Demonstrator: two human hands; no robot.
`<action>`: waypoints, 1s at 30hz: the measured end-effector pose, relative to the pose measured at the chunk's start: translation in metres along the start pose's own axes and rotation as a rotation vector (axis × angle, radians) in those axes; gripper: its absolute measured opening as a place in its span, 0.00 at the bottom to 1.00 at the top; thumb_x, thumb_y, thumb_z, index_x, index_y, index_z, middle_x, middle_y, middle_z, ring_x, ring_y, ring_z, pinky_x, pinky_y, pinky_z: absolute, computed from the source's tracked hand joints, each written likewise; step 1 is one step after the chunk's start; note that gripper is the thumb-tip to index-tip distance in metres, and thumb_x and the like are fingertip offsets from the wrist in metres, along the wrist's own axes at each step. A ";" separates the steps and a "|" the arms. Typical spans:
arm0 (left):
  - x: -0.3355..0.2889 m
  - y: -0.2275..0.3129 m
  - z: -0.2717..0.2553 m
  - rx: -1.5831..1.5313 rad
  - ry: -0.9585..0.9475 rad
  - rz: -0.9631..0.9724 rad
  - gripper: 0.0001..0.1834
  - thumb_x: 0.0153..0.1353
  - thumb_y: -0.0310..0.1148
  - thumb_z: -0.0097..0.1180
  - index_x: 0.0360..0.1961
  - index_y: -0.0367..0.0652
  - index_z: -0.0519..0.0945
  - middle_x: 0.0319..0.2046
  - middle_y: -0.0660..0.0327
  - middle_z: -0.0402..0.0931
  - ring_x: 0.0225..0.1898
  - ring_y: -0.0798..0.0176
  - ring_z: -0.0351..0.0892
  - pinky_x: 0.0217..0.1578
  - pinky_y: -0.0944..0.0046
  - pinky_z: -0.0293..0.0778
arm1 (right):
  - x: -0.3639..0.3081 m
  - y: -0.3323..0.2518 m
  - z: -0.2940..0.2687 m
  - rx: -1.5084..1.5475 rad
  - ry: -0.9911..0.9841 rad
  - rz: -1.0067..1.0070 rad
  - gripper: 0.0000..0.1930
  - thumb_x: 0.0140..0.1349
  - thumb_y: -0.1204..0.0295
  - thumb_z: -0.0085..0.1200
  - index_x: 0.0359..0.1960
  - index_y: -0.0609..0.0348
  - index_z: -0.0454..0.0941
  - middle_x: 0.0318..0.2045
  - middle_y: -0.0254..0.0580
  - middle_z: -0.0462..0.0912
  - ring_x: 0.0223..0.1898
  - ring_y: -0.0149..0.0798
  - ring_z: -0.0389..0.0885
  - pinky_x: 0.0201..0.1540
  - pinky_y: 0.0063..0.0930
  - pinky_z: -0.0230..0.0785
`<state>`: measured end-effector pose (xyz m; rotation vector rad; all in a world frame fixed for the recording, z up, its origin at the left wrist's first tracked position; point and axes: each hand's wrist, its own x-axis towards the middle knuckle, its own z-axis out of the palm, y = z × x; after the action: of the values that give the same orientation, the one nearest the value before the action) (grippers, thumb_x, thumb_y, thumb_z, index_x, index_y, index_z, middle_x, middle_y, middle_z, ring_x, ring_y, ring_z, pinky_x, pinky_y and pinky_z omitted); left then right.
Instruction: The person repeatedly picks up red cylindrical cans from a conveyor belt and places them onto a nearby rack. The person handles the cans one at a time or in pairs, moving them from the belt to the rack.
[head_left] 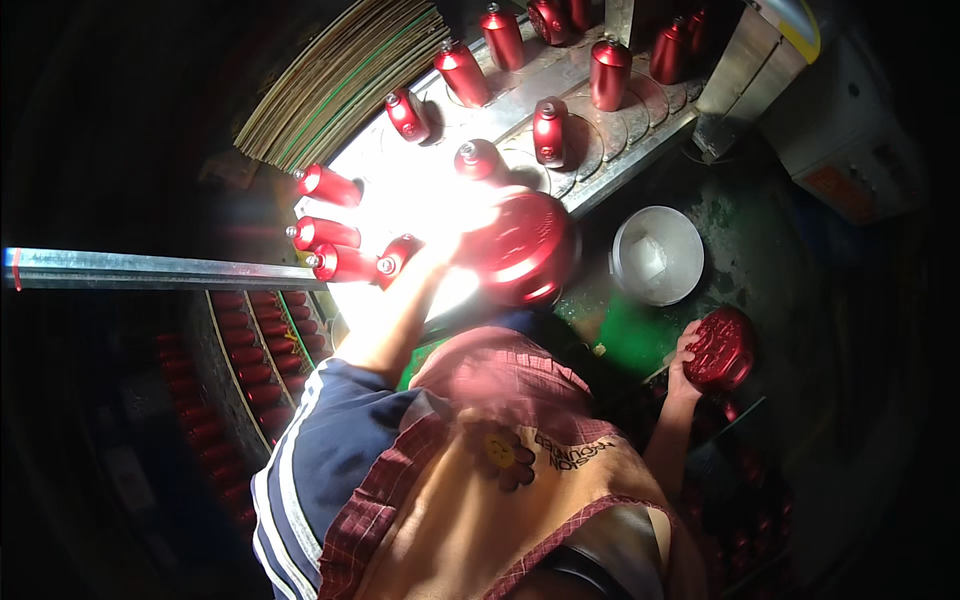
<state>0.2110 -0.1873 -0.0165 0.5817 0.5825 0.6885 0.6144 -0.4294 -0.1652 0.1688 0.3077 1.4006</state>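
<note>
A large-looking red metallic bottle [525, 240] is raised close to view, its base end facing me. My left hand [455, 248] is closed against its left side, with the fingers mostly lost in glare. Low on the right, my right hand [684, 362] grips another red metallic bottle [722, 348] with its fingers wrapped round the left side. Beyond the left hand, several red bottles with narrow necks stand on a metal worktop, among them one bottle [549, 132] and another [610, 75]. More bottles, such as this one [328, 185], line its left edge.
A white bucket [616, 262] with pale material inside stands on the green floor. Layered sheets [335, 85] are stacked at the upper left. A metal bar [160, 268] juts in from the left. Below it, curved-looking rows hold several red bottles [262, 372]. A pale cabinet [840, 130] stands right.
</note>
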 end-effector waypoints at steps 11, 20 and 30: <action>0.004 0.197 -0.225 1.782 1.528 0.283 0.41 0.49 0.53 0.69 0.65 0.57 0.72 0.54 0.41 0.76 0.53 0.41 0.78 0.57 0.55 0.73 | 0.148 0.105 0.033 -1.426 0.122 -0.469 0.33 0.57 0.82 0.60 0.67 0.61 0.66 0.61 0.48 0.73 0.59 0.45 0.74 0.65 0.41 0.67; 0.116 0.157 -0.450 1.636 1.555 0.031 0.49 0.52 0.55 0.70 0.72 0.78 0.57 0.62 0.27 0.57 0.56 0.29 0.72 0.57 0.44 0.73 | 0.328 0.245 -0.083 -2.220 -0.420 -0.837 0.23 0.44 0.81 0.69 0.45 0.46 0.88 0.56 0.43 0.72 0.56 0.46 0.74 0.59 0.35 0.71; 0.073 0.148 -0.207 1.243 0.821 0.661 0.22 0.67 0.26 0.56 0.62 0.37 0.73 0.55 0.51 0.77 0.54 0.56 0.78 0.55 0.59 0.74 | 0.403 0.251 -0.113 -2.379 -0.248 -0.685 0.21 0.51 0.73 0.67 0.46 0.30 0.87 0.61 0.36 0.71 0.65 0.47 0.64 0.70 0.47 0.54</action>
<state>0.0600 0.0198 -0.0840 1.7228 1.6602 1.1682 0.3989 0.0019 -0.2431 -1.5319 -1.4229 0.3167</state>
